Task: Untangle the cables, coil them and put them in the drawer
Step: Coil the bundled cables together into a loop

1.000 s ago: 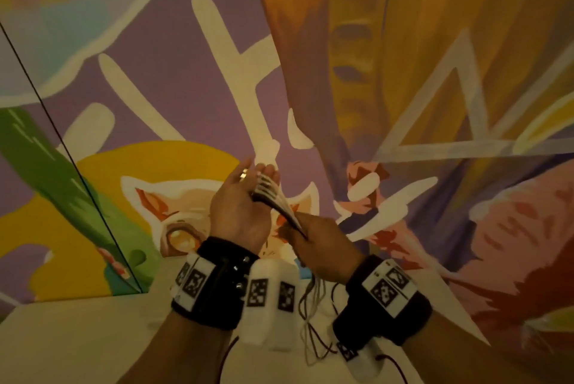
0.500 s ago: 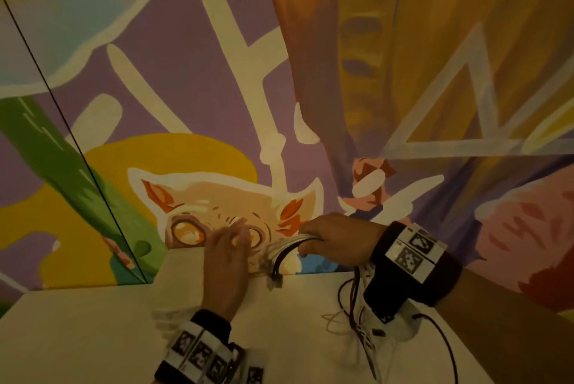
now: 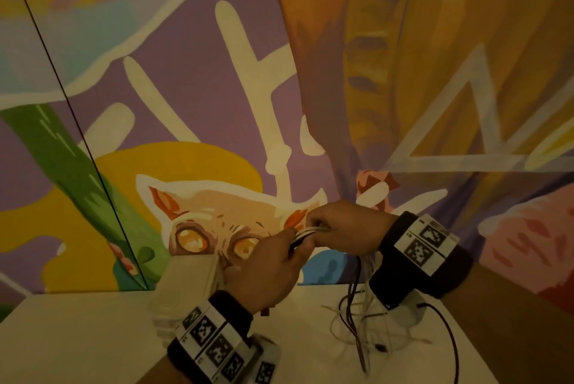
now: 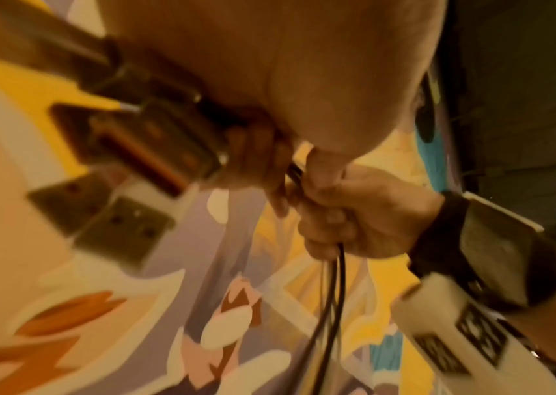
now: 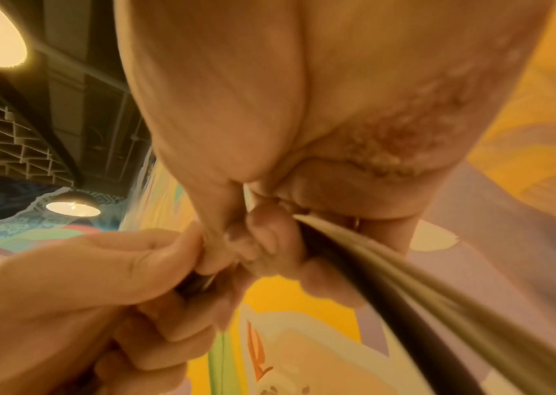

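A bundle of white and dark cables (image 3: 306,233) is stretched between my two hands above a white table (image 3: 93,337). My left hand (image 3: 295,245) pinches the bundle's left end with curled fingers. My right hand (image 3: 313,228) grips it just to the right. From the right fist the cables (image 3: 357,290) hang to a loose tangle (image 3: 366,340) on the table. In the left wrist view the right hand (image 4: 354,221) clenches dark and pale cables (image 4: 334,294). In the right wrist view the cables (image 5: 405,302) streak out of my curled fingers (image 5: 263,240), with the left hand (image 5: 100,280) alongside. No drawer is in view.
A painted mural wall (image 3: 217,88) stands directly behind the table. A pale raised block (image 3: 186,281) sits against the wall left of my left hand. The table's right edge (image 3: 484,352) runs near my right forearm. A thin dark line (image 3: 77,135) slants down the wall at left.
Both hands came down from a raised hold. In the last half second the left hand moved right and closed on the bundle beside the right hand, which stayed in place.
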